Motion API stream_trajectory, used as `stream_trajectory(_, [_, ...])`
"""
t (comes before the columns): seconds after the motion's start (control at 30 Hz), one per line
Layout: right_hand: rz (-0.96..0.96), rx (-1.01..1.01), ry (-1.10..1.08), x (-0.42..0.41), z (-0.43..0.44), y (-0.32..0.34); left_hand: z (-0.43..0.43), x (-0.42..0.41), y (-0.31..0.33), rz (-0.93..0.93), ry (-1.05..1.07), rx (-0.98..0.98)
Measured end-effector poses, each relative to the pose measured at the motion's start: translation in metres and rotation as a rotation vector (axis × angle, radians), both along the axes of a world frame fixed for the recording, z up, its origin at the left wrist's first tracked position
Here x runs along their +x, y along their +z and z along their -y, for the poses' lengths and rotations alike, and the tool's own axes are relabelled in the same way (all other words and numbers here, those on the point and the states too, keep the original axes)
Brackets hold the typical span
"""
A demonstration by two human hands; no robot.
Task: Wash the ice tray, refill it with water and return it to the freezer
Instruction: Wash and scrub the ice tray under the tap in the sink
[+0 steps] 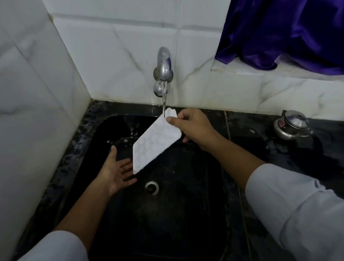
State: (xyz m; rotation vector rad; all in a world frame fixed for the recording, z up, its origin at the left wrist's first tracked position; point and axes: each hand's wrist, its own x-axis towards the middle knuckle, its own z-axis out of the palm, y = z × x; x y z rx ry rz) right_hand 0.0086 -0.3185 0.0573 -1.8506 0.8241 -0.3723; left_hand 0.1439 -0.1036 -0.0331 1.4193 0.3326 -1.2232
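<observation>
Two hands are over the black sink [193, 220], well apart from each other. Farthest left I see the white tiled wall [21, 90]. Next, my left hand [117, 172] lies palm up with fingers straight and spread, just under the ice tray's near corner; I cannot tell whether it touches. The white ice tray [156, 144] hangs above the basin, its long axis running from near-left up to far-right, tilted so the far end sits highest. That far end meets the water stream [164, 99] falling from the steel tap [163, 64]. My right hand [193, 126] pinches the far end, thumb on top. The drain [151, 187] lies below. On the wet counter [270, 154] to the right stands a steel pot [293, 125], and a purple curtain [291, 20] hangs above it.
</observation>
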Motion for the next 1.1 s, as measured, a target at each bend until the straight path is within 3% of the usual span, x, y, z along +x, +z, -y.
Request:
stream_trajectory(0.27, [0.081, 0.166, -0.031, -0.068, 0.022, -0.019, 0.006, -0.021, 0.001, 0.097, 0.052, -0.095])
stream_trajectory(0.47, [-0.015, 0.296, -0.184, -0.103, 0.033, -0.052, 0.008, -0.025, 0.042, 0.226, 0.016, -0.169])
stream_trajectory(0.87, [-0.037, 0.458, -0.021, -0.029, -0.01, -0.051, -0.032, 0.021, 0.094, 0.417, 0.119, -0.186])
stream_trajectory(1.1, [0.016, 0.42, -0.011, -0.003, 0.0, -0.02, -0.043, 0.037, 0.08, 0.365, 0.2, -0.153])
